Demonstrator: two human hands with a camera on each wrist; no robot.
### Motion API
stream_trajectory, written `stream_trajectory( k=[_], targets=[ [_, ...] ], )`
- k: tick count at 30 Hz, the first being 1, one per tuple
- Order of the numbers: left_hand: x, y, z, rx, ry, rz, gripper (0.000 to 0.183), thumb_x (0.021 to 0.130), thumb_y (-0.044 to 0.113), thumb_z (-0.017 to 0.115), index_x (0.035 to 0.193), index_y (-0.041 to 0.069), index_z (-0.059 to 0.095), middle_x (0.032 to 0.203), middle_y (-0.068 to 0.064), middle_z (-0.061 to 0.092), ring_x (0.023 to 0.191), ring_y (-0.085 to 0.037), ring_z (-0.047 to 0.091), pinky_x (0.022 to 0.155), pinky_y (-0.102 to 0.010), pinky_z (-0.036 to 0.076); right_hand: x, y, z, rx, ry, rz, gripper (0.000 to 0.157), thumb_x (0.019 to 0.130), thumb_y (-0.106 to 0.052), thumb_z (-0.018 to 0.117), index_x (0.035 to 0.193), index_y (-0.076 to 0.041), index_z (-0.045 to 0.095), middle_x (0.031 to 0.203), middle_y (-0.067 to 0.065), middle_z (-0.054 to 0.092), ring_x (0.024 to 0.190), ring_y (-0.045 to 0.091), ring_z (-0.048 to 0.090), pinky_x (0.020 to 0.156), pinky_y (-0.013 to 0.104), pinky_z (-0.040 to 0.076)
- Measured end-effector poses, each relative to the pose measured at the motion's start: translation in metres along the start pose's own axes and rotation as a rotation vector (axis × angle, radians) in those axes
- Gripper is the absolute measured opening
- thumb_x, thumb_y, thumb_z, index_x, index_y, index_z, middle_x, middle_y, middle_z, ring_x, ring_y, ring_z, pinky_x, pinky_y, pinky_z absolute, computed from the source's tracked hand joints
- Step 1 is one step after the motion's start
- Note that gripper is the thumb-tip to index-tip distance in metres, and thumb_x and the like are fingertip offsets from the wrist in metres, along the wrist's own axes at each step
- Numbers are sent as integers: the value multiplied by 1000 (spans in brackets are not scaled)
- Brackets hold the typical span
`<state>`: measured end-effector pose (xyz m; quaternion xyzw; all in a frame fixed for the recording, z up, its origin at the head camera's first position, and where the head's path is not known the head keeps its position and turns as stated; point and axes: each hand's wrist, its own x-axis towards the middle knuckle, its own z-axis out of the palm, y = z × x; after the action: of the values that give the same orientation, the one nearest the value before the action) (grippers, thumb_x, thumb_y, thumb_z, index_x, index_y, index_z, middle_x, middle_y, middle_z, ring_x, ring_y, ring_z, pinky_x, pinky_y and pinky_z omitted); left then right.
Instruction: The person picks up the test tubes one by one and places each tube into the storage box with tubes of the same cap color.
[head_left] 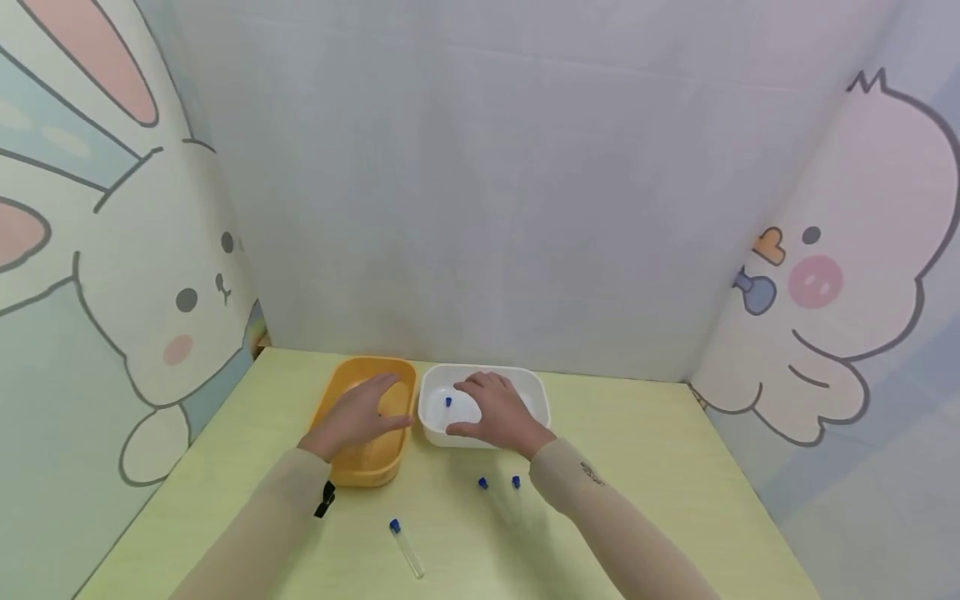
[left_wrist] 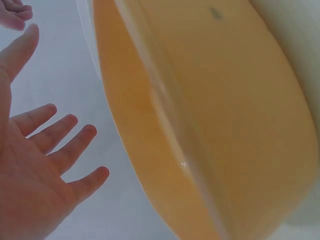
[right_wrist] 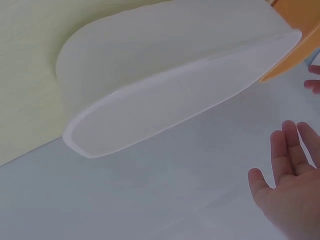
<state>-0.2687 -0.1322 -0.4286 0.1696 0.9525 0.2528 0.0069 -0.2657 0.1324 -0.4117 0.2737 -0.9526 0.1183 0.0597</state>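
My left hand (head_left: 358,417) hovers above the orange plastic tub (head_left: 367,479), its fingers and thumb spread and holding nothing. Over the white plastic tub (head_left: 446,437) my right hand (head_left: 501,412) is likewise held with parted fingers and thumb, also without anything in it. Inside the white tub a blue cap (head_left: 448,402) shows; a small blue spot peeks out by my left hand in the orange one. A clear tube with a blue cap (head_left: 407,548) lies on the table in front. Two more blue-capped tubes, one with its cap (head_left: 483,483) toward the white tub, lie near my right forearm.
The two tubs stand side by side at the back of the pale yellow table (head_left: 630,467). Behind them hangs a plain grey-white curtain (head_left: 480,208). Cartoon-printed panels, a rabbit (head_left: 150,333) and a pink-cheeked figure (head_left: 862,250), flank the table.
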Motion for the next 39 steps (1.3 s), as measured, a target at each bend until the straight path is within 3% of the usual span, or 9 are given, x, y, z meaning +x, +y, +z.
stream_trajectory(
  k=[10,16,24,32,39],
  targets=[
    [16,2,18,-31,-51,-28,86,82,48,71,148,10,34,156,-13,32,144,-37,30,114,-58,31,-30,-10,7,57,-25,-79,65,80,-54,70,133,-21,55,130,-3,57,125,18,50,112,41,37],
    [18,6,22,-25,-60,-33,85,81,49,71,148,11,34,156,-12,32,143,-37,32,114,-57,32,-42,-14,15,71,-58,-150,65,80,-61,65,133,-23,56,129,-6,57,121,13,51,108,37,40],
    [23,8,25,35,-72,-18,78,81,50,71,145,16,42,158,-13,28,144,-38,30,111,-60,34,-50,-24,27,96,-144,-254,65,77,-54,73,131,-23,57,126,-8,58,119,11,53,105,33,43],
    [28,10,30,35,-82,-25,75,82,51,70,145,20,43,160,-10,23,145,-38,28,110,-60,35,-53,-36,51,34,-227,-421,73,72,-62,72,134,-26,54,127,-11,56,119,7,51,106,27,41],
    [32,13,35,21,-103,-63,74,83,52,68,145,22,42,161,-5,23,146,-35,27,112,-58,35,-48,-49,68,30,-360,-470,81,70,-66,72,138,-30,48,135,-15,52,126,4,48,111,26,38]
  ],
)
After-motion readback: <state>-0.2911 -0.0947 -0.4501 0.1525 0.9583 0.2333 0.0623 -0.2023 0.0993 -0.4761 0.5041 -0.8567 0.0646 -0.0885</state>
